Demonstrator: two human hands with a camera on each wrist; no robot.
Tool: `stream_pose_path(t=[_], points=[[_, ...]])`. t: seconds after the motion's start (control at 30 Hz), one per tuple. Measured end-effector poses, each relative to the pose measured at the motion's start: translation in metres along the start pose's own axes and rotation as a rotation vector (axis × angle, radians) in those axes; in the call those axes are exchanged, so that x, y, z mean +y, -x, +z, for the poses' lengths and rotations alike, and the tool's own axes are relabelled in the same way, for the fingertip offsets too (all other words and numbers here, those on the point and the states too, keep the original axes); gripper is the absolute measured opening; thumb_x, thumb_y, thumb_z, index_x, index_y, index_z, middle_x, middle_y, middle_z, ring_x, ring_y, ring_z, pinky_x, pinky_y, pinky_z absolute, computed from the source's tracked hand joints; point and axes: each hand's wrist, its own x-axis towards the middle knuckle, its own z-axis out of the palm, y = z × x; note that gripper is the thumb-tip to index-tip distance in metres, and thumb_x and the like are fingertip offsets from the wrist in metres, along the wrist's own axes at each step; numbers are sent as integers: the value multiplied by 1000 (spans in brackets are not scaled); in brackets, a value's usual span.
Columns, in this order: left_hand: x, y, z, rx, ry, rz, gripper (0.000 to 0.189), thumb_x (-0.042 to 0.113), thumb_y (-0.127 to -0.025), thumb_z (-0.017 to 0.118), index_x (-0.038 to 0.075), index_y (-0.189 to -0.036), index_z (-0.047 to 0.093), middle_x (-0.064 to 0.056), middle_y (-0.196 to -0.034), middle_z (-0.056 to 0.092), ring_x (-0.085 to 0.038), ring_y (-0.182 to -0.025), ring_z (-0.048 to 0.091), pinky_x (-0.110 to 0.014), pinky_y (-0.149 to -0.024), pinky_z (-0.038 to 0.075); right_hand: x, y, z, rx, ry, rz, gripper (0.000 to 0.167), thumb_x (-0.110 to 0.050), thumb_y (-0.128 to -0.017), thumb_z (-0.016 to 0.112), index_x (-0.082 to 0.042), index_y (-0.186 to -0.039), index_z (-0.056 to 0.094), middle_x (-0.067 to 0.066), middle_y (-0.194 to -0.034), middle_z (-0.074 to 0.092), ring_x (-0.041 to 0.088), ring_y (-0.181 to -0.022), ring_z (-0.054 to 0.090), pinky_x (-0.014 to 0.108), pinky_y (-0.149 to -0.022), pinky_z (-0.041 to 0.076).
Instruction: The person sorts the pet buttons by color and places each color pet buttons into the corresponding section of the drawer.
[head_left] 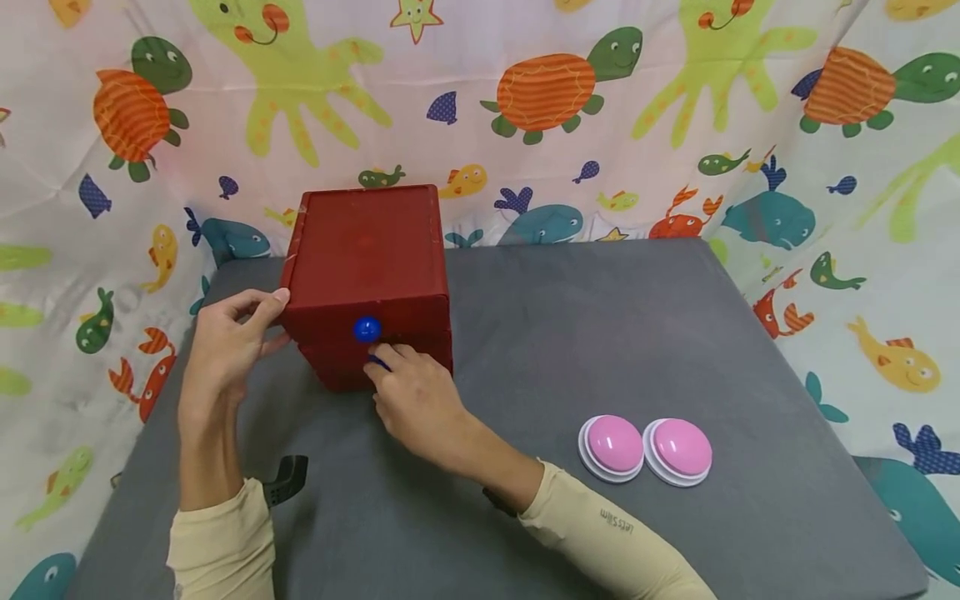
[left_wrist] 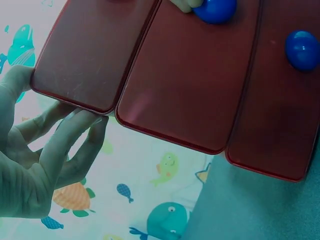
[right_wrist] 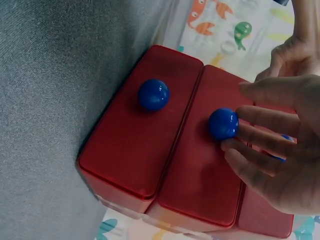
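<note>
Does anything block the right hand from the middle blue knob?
Nothing visible does: in the right wrist view, the right hand has its fingertips at the middle knob. The pink buttons lie off to the right.

Shows three red drawer fronts (left_wrist: 185, 75) side by side, divided by narrow seams. Grips leftmost front (left_wrist: 85, 55) at short edge with left hand (left_wrist: 37, 172), with thumb (left_wrist: 20, 77) at one corner. Displays blue knob (left_wrist: 215, 10) on middle front (left_wrist: 175, 110), with fingertips (left_wrist: 183, 4) at its side, and second knob (left_wrist: 302, 50) on rightmost front (left_wrist: 272, 120). Includes patterned cloth (left_wrist: 125, 212) behind.
</note>
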Motion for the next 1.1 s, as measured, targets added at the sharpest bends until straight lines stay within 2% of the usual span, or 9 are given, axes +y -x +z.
stream_pose_path(t=[0.13,0.2,0.27,0.4,0.5,0.57,0.8,0.97,1.1], points=[[2,-3,3,-9,7,4,56,55,-102,58,4,-125,66,9,-117,54,-13,-111,60,-15,-78,60,14,1,-16,-168,-245,69,35,-26,-97,76,-12,-129,74,2,-148,61,18,-129,65,31,-99,61],[2,-4,3,-11,9,4,57,54,-102,59,3,-126,66,8,-117,54,-12,-110,61,-15,-78,60,22,4,-22,-204,-379,131,33,-24,-98,75,-9,-127,74,4,-146,62,19,-124,67,32,-96,61],[2,-3,3,-11,11,1,57,54,-102,59,2,-126,66,7,-116,54,-12,-109,61,-16,-78,60,29,7,-23,-201,-468,183,28,-20,-98,74,-8,-123,76,6,-137,67,20,-113,71,32,-90,62],[1,-2,1,3,5,-6,58,54,-103,58,2,-126,66,7,-116,54,-12,-109,61,-16,-77,60,35,13,-10,-246,-467,221,23,-18,-98,74,-8,-118,77,4,-121,74,19,-99,71,28,-83,60],[0,-2,0,10,-2,-16,59,55,-102,57,2,-127,65,8,-116,54,-13,-110,61,-16,-77,60,32,14,8,-304,-451,219,23,-18,-98,74,-6,-118,77,4,-124,73,16,-98,71,24,-82,60],[-1,-2,0,10,-6,-21,59,55,-102,57,2,-128,65,7,-116,54,-14,-110,60,-16,-78,60,29,13,20,-309,-440,210,24,-17,-98,74,-5,-120,76,6,-128,72,16,-98,72,23,-81,60],[-3,-1,4,1,-2,-16,60,54,-103,57,1,-130,65,5,-117,54,-14,-110,61,-17,-80,60,12,6,43,-220,-419,207,40,-13,-96,76,1,-132,67,12,-123,66,17,-91,68,28,-78,62],[-2,-1,4,13,-6,6,61,56,-103,56,1,-129,66,6,-118,55,-18,-114,62,-18,-81,60,3,12,53,-212,-429,236,61,-14,-95,76,3,-149,52,13,-138,52,12,-86,63,19,-73,59],[-1,0,3,26,-16,3,62,57,-102,56,3,-130,66,8,-119,55,-19,-116,62,-18,-82,59,-1,17,63,-137,-426,219,60,-10,-95,74,5,-149,51,13,-144,48,12,-92,63,17,-75,58]])
